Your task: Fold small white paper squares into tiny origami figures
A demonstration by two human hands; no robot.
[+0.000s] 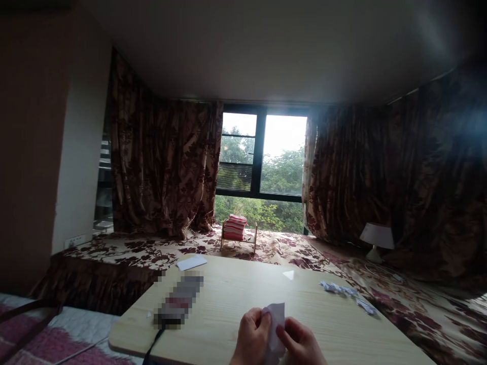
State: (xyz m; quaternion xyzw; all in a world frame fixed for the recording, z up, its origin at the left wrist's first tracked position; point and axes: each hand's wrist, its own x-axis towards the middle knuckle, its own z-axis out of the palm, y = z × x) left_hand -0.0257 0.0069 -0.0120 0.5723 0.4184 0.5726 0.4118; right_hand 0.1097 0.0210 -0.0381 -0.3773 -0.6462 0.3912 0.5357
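Note:
A white sheet of paper [276, 324] is held up above the near part of the table, between my two hands. My left hand [249, 334] grips its left side, with the thumb laid on the paper. On the right side, my right hand [302, 342] pinches the sheet between thumb and fingers. Several small folded white paper pieces [338, 290] lie in a row at the table's right edge. A small white paper triangle [289, 275] rests on the tabletop beyond my hands.
The pale wooden table [236, 284] carries a white paper stack [192, 262] at its far left and a blurred-out dark object [178, 301] with a black strap. Behind it, a small rack holds folded red-striped cloths [235, 227]. A white lamp [376, 241] stands right, by the curtains.

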